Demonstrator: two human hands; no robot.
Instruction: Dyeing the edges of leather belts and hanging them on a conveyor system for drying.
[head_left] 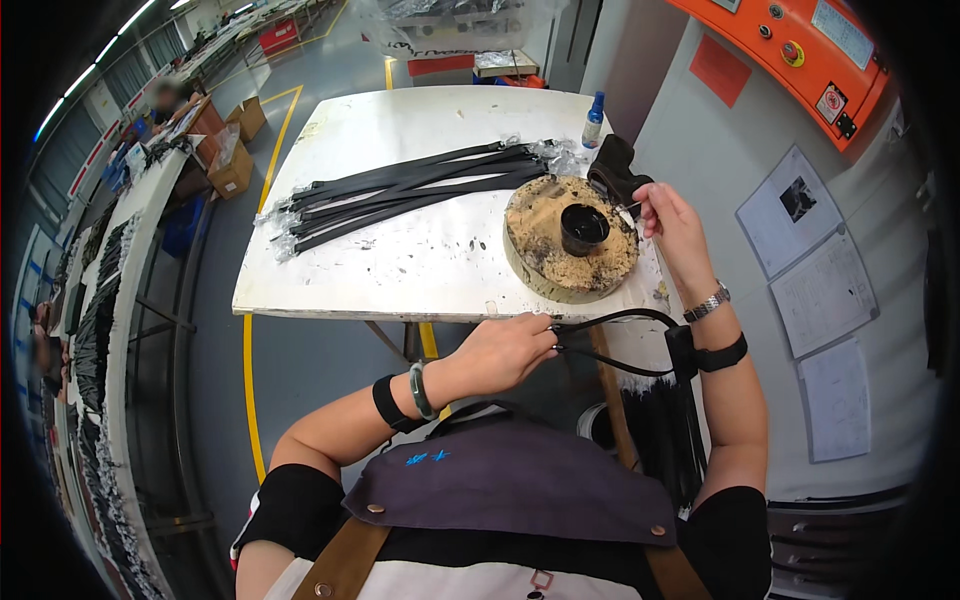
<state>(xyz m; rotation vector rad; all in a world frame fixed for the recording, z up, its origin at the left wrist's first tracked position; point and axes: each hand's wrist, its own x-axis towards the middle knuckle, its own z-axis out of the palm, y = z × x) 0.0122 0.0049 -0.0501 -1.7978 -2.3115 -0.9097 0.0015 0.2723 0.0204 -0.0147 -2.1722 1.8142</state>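
My left hand (505, 350) pinches the looped black cord (650, 314) at the table's front edge; the loop runs right to a dark piece beside my right wrist. My right hand (672, 225) pinches a thin tool (632, 206) just right of a small black cup (585, 235). The cup, dark inside, stands on a round sandy-topped block (530, 265). A black cloth item (615, 165) lies behind my right fingers. Several flat black straps (400, 190) with clear-wrapped ends lie across the white table (280, 280), and a blue bottle (593, 122) stands at its back right.
An orange control box (790, 50) and pinned papers (815, 290) are on the right. A long bench (150, 220) with black strips runs along the left, near cardboard boxes (232, 170) and a seated person (168, 110). Black strands (655, 430) hang below the table's right side.
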